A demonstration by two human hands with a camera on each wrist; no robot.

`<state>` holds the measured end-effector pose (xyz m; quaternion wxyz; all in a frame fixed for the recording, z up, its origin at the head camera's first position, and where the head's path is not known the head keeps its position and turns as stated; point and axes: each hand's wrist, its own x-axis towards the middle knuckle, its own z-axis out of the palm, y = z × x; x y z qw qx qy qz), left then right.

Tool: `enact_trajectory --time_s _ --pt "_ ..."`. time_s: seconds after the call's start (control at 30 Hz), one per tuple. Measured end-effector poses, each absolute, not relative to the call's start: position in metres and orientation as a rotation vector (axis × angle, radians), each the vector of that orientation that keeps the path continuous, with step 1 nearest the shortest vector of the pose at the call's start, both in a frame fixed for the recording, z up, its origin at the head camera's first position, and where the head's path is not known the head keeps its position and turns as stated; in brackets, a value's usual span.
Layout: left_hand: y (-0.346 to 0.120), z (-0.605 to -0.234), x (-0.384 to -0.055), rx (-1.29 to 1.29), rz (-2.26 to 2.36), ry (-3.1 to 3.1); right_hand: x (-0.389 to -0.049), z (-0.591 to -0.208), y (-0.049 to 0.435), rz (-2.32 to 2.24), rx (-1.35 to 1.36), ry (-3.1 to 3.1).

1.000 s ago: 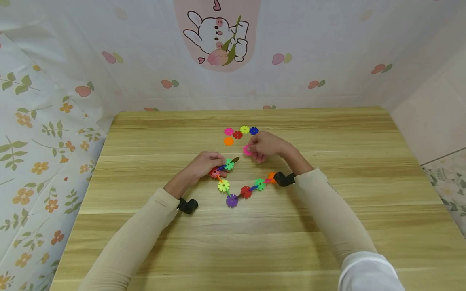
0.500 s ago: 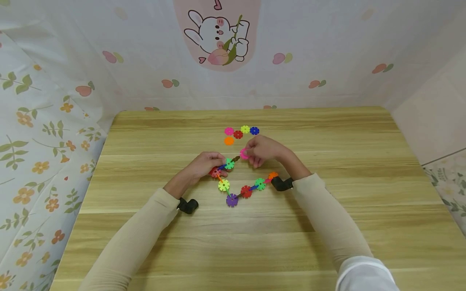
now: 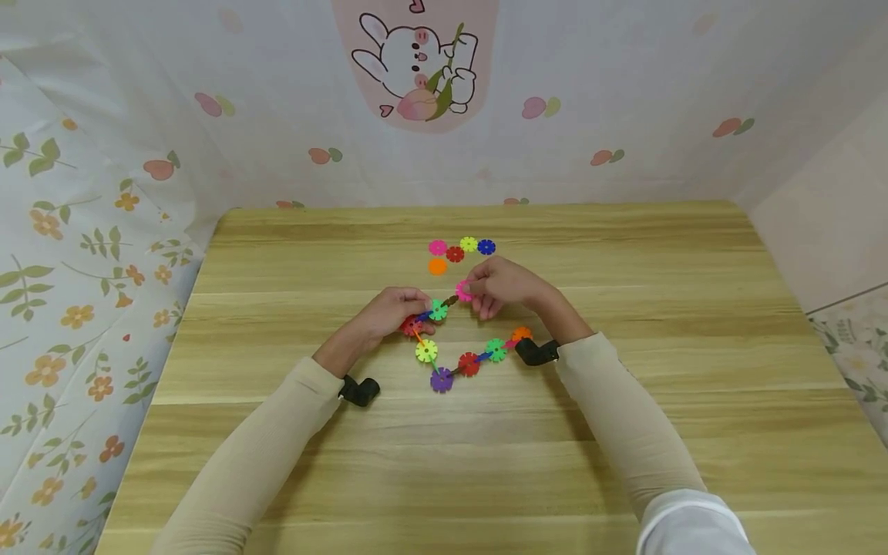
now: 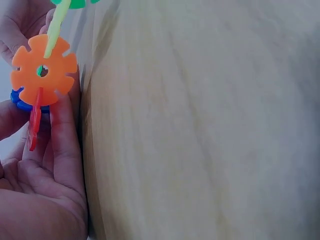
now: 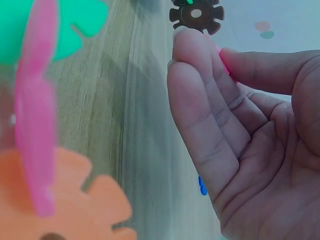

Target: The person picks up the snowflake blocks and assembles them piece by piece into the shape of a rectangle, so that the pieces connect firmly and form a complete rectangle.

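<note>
A chain of colourful notched plastic discs (snowflake building discs) curves across the table, with a purple disc at its near bend. My left hand grips the chain's upper left part, beside a green disc. In the left wrist view an orange disc and a red disc hang off by that hand. My right hand pinches a pink disc against the brown disc at the chain's upper end. Fingers mostly hide the pink disc in the right wrist view; whether its slot is engaged I cannot tell.
Several loose discs lie farther back: pink, red, yellow, blue and orange. The chain's other end, an orange disc, lies by the black right wrist camera. A patterned cloth hangs behind the table.
My right hand has moved left and slightly down, bringing the pink disc from apart to the brown disc at the chain's end. The left hand has stayed in place.
</note>
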<state>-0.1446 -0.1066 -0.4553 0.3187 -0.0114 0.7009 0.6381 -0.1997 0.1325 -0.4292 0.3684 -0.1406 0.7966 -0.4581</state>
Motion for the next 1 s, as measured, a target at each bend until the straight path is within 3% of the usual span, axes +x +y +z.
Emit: enact_trajectory --time_s 1.0 --pt "-0.1036 -0.456 -0.1435 -0.071 1.731 1.855 -0.1936 -0.432 0.1265 -1.291 -0.256 1.985"
